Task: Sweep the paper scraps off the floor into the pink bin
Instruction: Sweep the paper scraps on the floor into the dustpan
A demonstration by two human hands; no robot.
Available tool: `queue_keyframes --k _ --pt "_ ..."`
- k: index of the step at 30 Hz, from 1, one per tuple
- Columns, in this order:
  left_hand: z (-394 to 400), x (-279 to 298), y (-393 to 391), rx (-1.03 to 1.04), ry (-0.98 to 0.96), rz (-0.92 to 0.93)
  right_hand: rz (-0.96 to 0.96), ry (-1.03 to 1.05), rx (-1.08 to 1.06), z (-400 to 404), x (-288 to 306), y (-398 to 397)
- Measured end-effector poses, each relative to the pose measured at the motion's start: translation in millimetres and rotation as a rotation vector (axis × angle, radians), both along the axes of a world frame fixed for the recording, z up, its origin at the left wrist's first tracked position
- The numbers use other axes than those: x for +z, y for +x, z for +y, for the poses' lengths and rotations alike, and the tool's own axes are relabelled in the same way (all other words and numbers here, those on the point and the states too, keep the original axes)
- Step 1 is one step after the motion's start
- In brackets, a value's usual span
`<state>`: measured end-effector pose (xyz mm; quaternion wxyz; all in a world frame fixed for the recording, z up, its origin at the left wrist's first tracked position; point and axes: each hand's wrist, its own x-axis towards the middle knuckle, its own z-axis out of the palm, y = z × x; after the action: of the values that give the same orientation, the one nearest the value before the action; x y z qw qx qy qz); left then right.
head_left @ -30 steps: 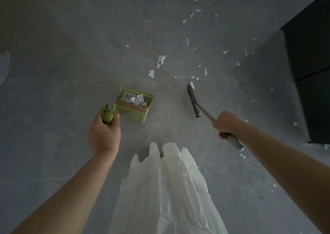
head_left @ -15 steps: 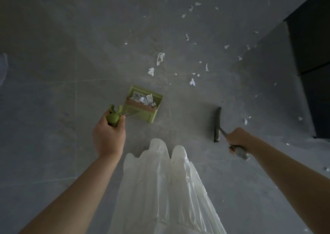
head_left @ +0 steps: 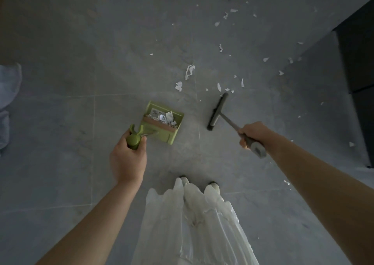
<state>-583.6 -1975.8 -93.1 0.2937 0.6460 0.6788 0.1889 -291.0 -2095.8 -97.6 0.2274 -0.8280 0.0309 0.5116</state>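
The left hand (head_left: 128, 159) grips the green dustpan (head_left: 163, 122) holding paper scraps (head_left: 168, 117), while the right hand (head_left: 255, 133) clasps the broom (head_left: 217, 111), apparently touching the floor (head_left: 101, 62).

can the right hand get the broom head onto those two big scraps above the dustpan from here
Probably yes. The right hand grips the broom, and only bare floor lies between its head and the two big scraps; the dustpan sits clear, nearer the person.
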Motion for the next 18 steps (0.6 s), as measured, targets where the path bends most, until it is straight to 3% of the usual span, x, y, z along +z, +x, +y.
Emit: queue_keyframes --k 7,12,16,18 --pt "22 0 12 0.002 0.019 0.02 -0.08 0.003 -0.036 21 6 30" --pt "41 -2 26 0.013 0.019 0.008 -0.131 -0.075 0.169 31 2 57" --pt "65 -6 45 0.045 0.014 0.005 -0.09 -0.052 0.096 55 4 83" --pt "76 -8 55 0.058 0.007 -0.001 -0.064 -0.051 0.159 73 6 94"
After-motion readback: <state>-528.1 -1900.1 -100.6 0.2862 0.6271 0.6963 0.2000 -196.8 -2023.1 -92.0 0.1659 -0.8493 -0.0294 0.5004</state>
